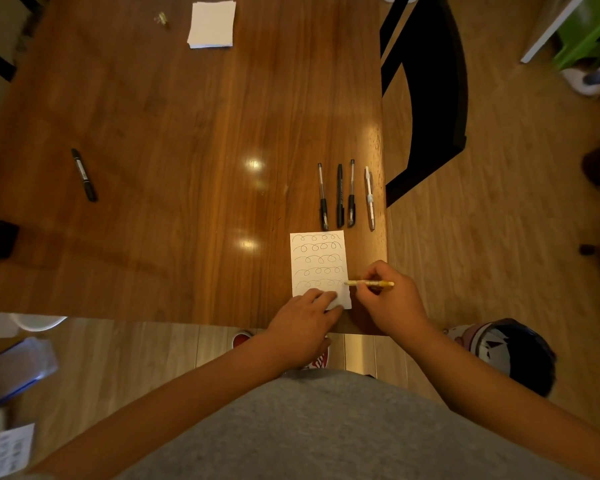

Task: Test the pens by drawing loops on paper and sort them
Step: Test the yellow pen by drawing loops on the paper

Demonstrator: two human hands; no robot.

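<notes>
A small white paper with several rows of drawn loops lies near the table's front right corner. My left hand presses its lower edge flat with the fingers. My right hand grips a yellow pen, lying nearly level, with its tip at the paper's right edge beside the lowest row of loops. Just beyond the paper lies a row of pens side by side: three black pens and a white pen. A black marker lies alone far to the left.
A stack of white paper sits at the far side of the wooden table, with a small crumpled bit beside it. A black chair stands at the table's right edge. Below are floor and a grey shirt.
</notes>
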